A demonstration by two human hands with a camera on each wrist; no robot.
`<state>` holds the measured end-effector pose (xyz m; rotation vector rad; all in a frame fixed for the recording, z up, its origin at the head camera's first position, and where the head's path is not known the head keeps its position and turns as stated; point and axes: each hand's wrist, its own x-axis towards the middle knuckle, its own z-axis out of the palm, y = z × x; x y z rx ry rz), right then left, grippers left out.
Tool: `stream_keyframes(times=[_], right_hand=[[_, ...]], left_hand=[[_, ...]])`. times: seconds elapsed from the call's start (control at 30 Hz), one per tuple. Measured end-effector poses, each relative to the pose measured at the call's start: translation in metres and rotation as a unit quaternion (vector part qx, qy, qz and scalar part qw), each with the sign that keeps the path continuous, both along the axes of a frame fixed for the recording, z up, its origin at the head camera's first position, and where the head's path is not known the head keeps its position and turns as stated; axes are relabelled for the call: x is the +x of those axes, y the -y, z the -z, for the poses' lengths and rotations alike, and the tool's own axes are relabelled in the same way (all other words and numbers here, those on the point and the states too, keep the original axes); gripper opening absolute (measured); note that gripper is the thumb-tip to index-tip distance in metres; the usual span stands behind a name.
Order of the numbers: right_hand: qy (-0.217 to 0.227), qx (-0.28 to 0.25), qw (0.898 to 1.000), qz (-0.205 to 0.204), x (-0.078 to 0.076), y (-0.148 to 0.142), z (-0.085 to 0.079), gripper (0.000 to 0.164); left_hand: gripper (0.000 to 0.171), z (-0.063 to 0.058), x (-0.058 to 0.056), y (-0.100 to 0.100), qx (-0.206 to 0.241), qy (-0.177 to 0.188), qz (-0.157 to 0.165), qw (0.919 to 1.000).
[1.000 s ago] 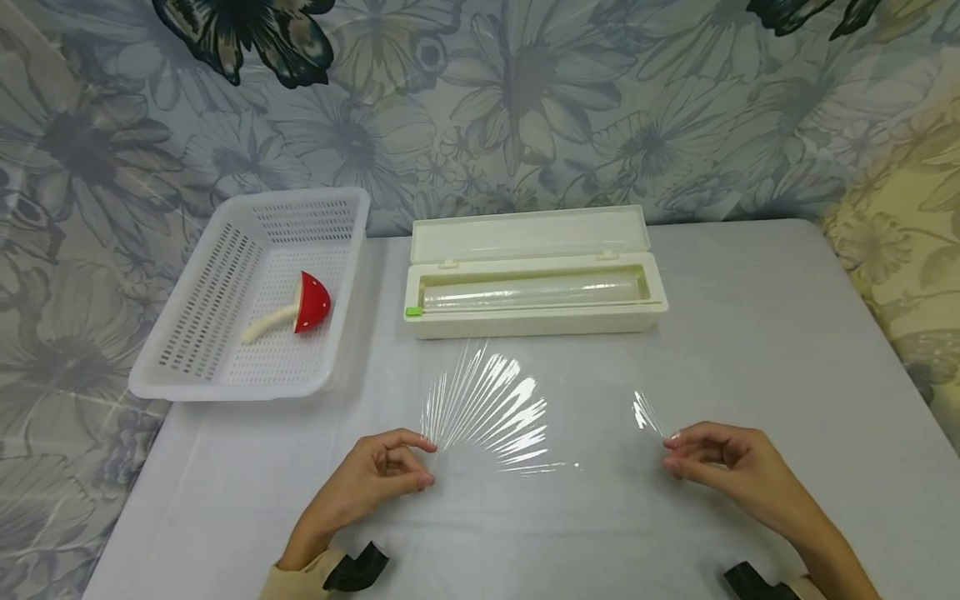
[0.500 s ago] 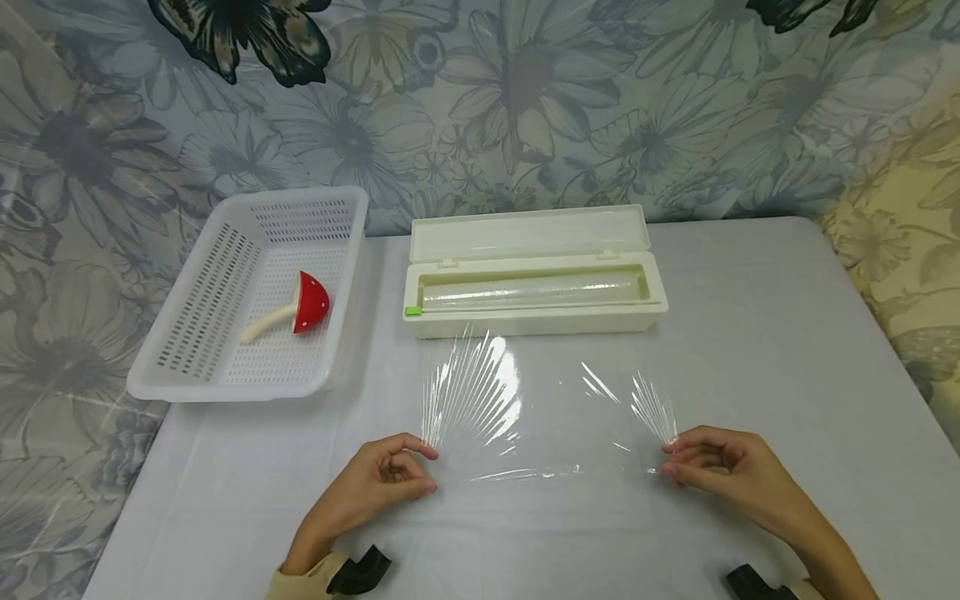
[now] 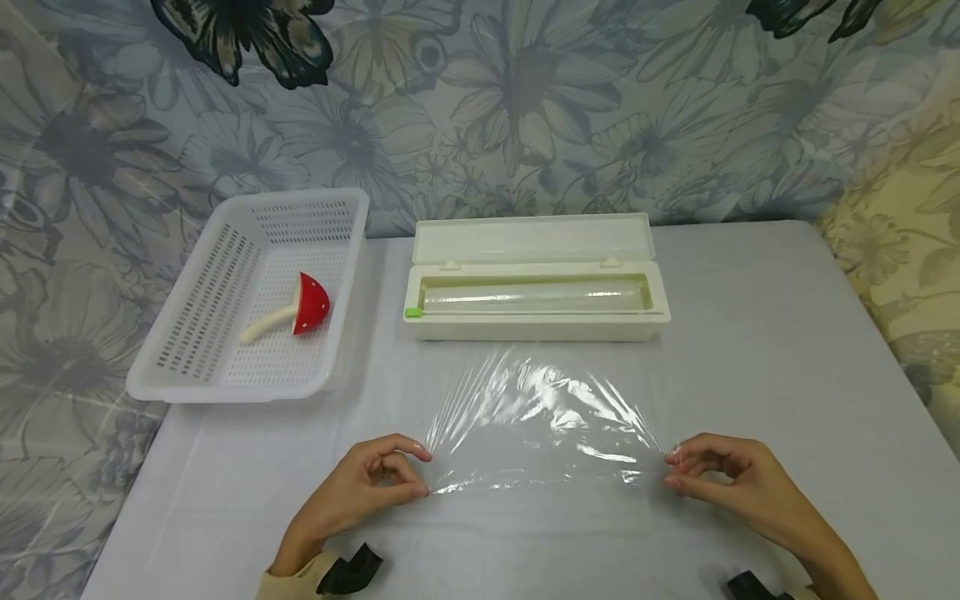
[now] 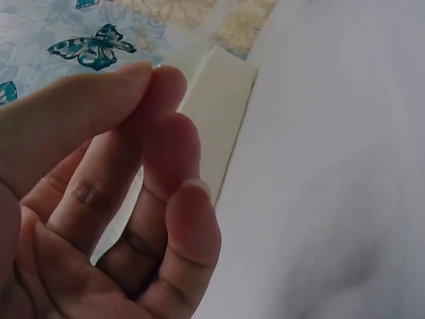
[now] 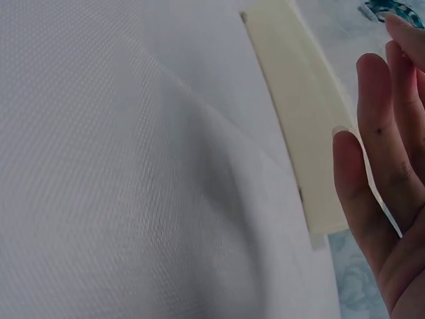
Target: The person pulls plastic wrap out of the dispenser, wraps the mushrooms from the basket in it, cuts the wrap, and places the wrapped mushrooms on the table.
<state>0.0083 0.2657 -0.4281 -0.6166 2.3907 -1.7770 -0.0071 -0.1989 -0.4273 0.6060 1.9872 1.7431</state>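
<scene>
A clear sheet of plastic wrap (image 3: 525, 425) stretches between my two hands in the head view, with glossy creases fanning from its near corners. My left hand (image 3: 367, 479) pinches the left corner, thumb and index tips meeting in the left wrist view. At the opposite corner my right hand (image 3: 731, 471) pinches the film; its fingertips are partly cut off in the right wrist view. Behind the film stands a cream wrap dispenser box (image 3: 536, 329), lid raised, with a roll of wrap (image 3: 532, 297) inside. The film's far edge reaches toward the box front.
To the left is a white perforated basket (image 3: 225, 392) holding a red-capped, pale-stemmed mushroom-shaped item (image 3: 311, 304). A green slider (image 3: 413, 312) sits at the box's left front. White cloth covers the table (image 3: 765, 333); patterned fabric (image 3: 525, 108) hangs behind.
Creases now spread across the whole film, which looks tauter. Both hands have shifted slightly toward the person. The box's right end and lid have come slightly nearer.
</scene>
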Motion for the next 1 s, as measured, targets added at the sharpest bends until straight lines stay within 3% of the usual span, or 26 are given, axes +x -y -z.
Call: stream_keyframes(times=[0.3, 0.6, 0.87, 1.0], right_hand=[[-0.012, -0.037, 0.999, -0.036, 0.004, -0.001, 0.005, 0.04], [0.008, 0.016, 0.998, -0.058, 0.011, -0.001, 0.003, 0.036], [0.027, -0.016, 0.995, -0.097, 0.016, -0.002, 0.013, 0.04], [0.039, -0.071, 0.987, -0.142, 0.016, -0.003, 0.022, 0.039]], left_hand=[[0.03, -0.004, 0.005, 0.004, -0.004, 0.012, 0.022, 0.9997], [0.027, -0.002, 0.007, 0.008, -0.026, 0.03, 0.068, 0.9969], [0.029, 0.001, 0.011, 0.009, -0.043, 0.057, 0.093, 0.9931], [0.03, 0.003, 0.012, 0.009, -0.044, 0.08, 0.105, 0.9903]])
